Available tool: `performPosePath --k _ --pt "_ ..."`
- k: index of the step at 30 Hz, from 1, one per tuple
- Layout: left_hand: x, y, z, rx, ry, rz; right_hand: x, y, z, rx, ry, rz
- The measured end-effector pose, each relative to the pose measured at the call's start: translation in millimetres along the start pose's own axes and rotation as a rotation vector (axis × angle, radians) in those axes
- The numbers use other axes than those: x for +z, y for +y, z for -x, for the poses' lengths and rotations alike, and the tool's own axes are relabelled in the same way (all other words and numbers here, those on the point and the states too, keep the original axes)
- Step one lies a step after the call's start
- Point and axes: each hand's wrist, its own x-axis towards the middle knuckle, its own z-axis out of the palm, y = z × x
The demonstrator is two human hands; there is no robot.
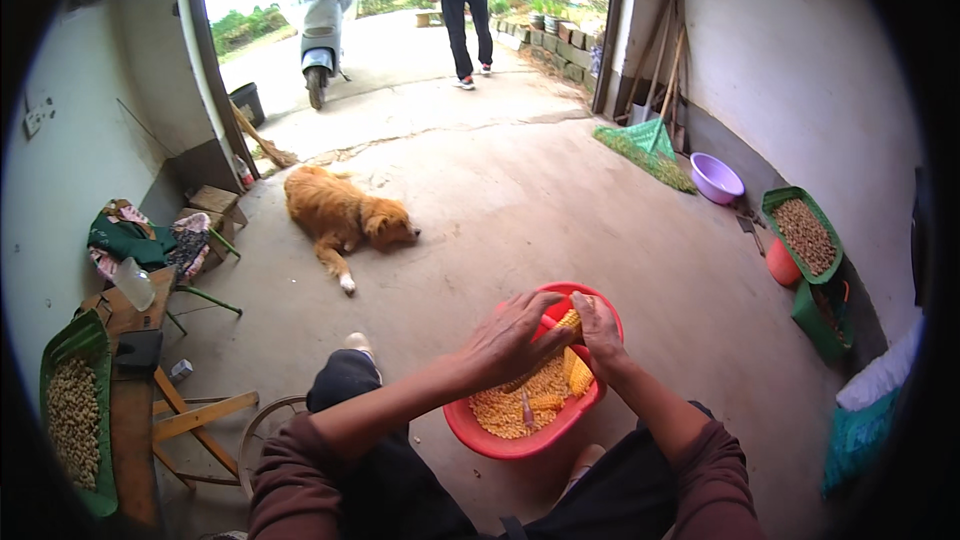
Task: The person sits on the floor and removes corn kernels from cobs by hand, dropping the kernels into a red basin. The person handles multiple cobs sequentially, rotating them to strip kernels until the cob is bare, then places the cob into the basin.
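Note:
Above a red plastic basin, my right hand grips a yellow corn cob near its upper end. My left hand lies across the lower part of that corn, fingers stretched out, its palm covering much of what is beneath. Loose kernels fill the bottom of the basin. Among them rest more ears of corn and a small tool with a reddish handle. The basin stands on the floor between my feet.
A brown dog lies ahead on the concrete floor. Left are a wooden bench, a green tray of peanuts and a folding wooden stand. At right sit a purple basin and another peanut tray. Outside, a person walks near a scooter.

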Motion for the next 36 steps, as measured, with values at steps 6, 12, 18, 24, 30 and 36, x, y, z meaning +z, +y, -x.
performPosePath --k 6,12,18,24,30,36 --pt "60 -48 14 -0.729 -0.475 1.073 -9 6 -4 -0.152 0.067 0.164" --pt "74 -58 12 -0.748 -0.528 1.021 -11 -14 -5 0.096 0.061 -0.387" --pt "89 -34 18 -0.590 -0.443 0.972 -14 2 -15 0.176 0.204 -0.520" --pt "93 -39 16 -0.571 -0.390 0.922 -16 7 -32 0.230 0.236 -0.575" --pt "106 -43 11 -0.681 -0.312 0.929 -20 16 -37 0.227 0.201 -0.583" --pt "111 -48 15 -0.818 -0.291 0.964 -14 22 -30 0.230 0.224 -0.517"
